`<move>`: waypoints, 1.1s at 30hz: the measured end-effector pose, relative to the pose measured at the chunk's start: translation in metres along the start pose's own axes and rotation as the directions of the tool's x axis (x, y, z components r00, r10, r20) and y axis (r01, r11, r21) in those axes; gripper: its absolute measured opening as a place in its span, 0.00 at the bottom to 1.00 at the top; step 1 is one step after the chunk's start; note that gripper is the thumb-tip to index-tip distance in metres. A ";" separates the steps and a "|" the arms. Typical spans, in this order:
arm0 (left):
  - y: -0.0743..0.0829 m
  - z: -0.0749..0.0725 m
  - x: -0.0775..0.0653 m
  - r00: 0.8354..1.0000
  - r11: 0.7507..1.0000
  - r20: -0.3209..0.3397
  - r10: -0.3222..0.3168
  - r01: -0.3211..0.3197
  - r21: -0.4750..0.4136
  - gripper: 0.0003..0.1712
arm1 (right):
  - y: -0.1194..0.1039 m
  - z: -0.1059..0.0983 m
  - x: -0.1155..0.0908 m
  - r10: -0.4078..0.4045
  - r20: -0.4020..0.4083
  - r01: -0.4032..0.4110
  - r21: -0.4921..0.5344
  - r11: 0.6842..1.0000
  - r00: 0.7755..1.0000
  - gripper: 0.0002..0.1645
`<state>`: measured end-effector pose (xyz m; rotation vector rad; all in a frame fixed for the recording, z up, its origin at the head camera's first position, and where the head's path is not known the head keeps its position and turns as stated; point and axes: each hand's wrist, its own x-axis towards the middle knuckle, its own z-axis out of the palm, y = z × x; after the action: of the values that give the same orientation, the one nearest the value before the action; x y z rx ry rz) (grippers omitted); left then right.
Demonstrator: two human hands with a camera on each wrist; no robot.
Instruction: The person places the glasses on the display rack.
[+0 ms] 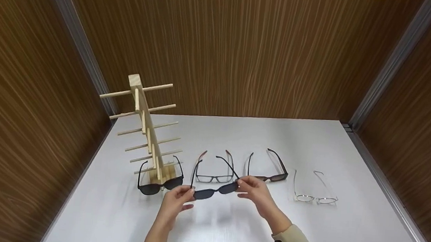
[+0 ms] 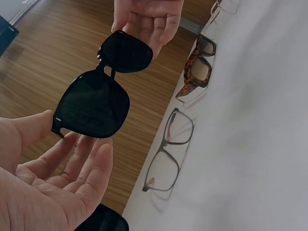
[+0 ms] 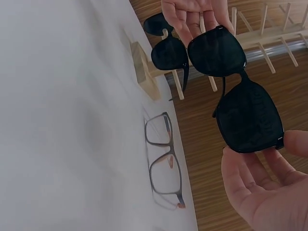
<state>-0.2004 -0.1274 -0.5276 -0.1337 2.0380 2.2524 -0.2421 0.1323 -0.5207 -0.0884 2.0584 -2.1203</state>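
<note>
Both hands hold one pair of black sunglasses (image 1: 216,190) above the white table, its temples unfolded and pointing away. My left hand (image 1: 172,205) pinches the left hinge corner between thumb and fingers. At the opposite corner, my right hand (image 1: 258,198) grips the frame the same way. Close behind the left hand, another pair of black sunglasses (image 1: 151,189) hangs low on a wooden rack (image 1: 148,121) with several pegs. Past the held pair, grey-framed eyeglasses (image 2: 162,166) with reddish temple tips lie on the table.
Tortoiseshell sunglasses (image 2: 199,70) lie behind the right hand. Farther right on the table (image 1: 360,232) are thin wire-rimmed glasses (image 1: 326,201). The rack's upper pegs stick out at both sides. Wood-grain panels (image 1: 244,54) enclose the back and sides.
</note>
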 end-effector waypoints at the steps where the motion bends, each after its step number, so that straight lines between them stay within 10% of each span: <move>1: 0.001 -0.002 0.000 1.000 1.000 -0.010 0.003 -0.003 -0.007 0.24 | 0.000 0.002 0.001 -0.002 0.002 0.002 0.000 1.000 1.000 0.17; 33: 0.025 -0.061 -0.015 0.956 0.999 -0.293 -0.027 0.017 -0.037 0.23 | -0.022 0.083 0.033 -0.032 0.157 0.025 0.047 0.999 0.987 0.14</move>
<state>-0.1888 -0.1906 -0.5070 -0.5212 2.1192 2.3756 -0.2625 0.0453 -0.4984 -0.2717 1.9295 -2.1010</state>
